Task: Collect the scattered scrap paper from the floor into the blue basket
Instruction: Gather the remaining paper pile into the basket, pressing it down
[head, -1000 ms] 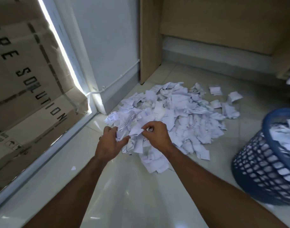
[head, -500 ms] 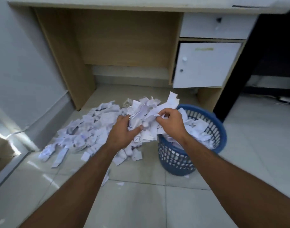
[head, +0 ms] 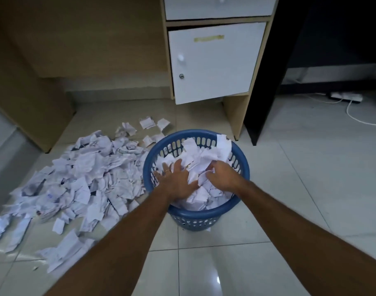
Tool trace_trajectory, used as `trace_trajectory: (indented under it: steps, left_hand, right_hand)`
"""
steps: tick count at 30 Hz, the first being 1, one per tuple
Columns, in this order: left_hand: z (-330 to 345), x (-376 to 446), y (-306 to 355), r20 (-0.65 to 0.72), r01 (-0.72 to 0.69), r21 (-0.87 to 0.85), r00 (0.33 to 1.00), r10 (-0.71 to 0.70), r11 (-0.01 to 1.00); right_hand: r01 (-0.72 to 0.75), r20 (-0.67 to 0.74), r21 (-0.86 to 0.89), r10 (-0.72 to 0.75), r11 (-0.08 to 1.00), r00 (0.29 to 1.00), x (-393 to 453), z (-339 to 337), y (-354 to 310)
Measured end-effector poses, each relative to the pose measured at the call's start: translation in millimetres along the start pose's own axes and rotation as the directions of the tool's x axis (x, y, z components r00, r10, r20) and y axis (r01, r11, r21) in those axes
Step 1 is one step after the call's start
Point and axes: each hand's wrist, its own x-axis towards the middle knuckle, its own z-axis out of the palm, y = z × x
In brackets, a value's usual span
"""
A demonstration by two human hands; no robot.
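Both bare forearms reached forward and converged from the lower edge of the view, the left arm rising from about 7 o'clock, the right from about 4 o'clock. The left hand [head: 176, 178] lay palm down, its fingers [head: 166, 166] spread and fairly straight, pointing toward 11 o'clock, with a ring on one of them. The right hand [head: 223, 175] sat just beside it, at its 3 o'clock, knuckles up and fingers curled downward, their tips hidden. The two hands were close together, apart by a narrow gap.
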Motion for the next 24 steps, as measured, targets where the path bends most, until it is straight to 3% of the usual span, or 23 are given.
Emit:
trace_trajectory:
  steps: [1, 3, 6, 9, 12, 14, 17, 20, 24]
  left_hand:
    - [3.7, 2.9, -0.8, 0.043, 0.009, 0.02, 0.999, -0.01, 1.0]
    - [8.8, 5.4, -1.0, 0.084, 0.01, 0.081, 0.996, -0.017, 0.997]
    - [11.8, 10.2, 1.2, 0.113, -0.005, 0.14, 0.994, -0.011, 0.99]
    - [11.6, 12.5, -3.7, 0.095, -0.033, 0.117, 0.995, 0.022, 0.993]
    - [9.9, 15.9, -16.6, 0.057, -0.031, -0.173, 0.998, 0.041, 0.984]
    - [-0.4, 16.0, -21.7, 0.07, 0.016, -0.438, 0.997, 0.016, 0.899]
    - [-14.0, 13.7, -20.3, -0.016, -0.076, -0.592, 0.996, 0.083, 0.803]
    - [-20.5, 0.7, -2.2, -0.101, -0.204, -0.41, 0.979, 0.178, 0.889]
    - [-8.5, 1.5, 10.3, 0.011, -0.278, -0.023, 0.96, 0.278, 0.96]
  right_hand:
    - [0.007, -0.014, 0.023, -0.006, 1.0, 1.0, 1.6, -2.8, -2.2]
    - [-0.012, -0.172, 0.012, 0.013, 1.0, 0.985, 4.4, -4.5, -7.4]
    - [-0.048, -0.37, -0.159, -0.014, 0.986, 0.929, 12.5, 4.4, -14.7]
    - [-0.08, -0.318, -0.281, -0.014, 0.956, 0.948, 21.1, 25.6, -16.4]
    - [-0.102, -0.217, -0.23, 0.051, 0.968, 0.975, 24.5, 36.8, -14.6]
    - [-0.08, -0.196, -0.228, 0.035, 0.97, 0.98, 23.9, 31.5, -13.2]
    - [-0.031, -0.134, -0.255, -0.004, 0.966, 0.991, 16.4, 21.3, -9.0]
    - [0.038, 0.007, -0.344, -0.037, 0.938, 0.999, 10.0, 17.9, -5.0]
    - [0.207, 0.185, -0.295, -0.157, 0.933, 0.97, 1.9, 0.6, -3.2]
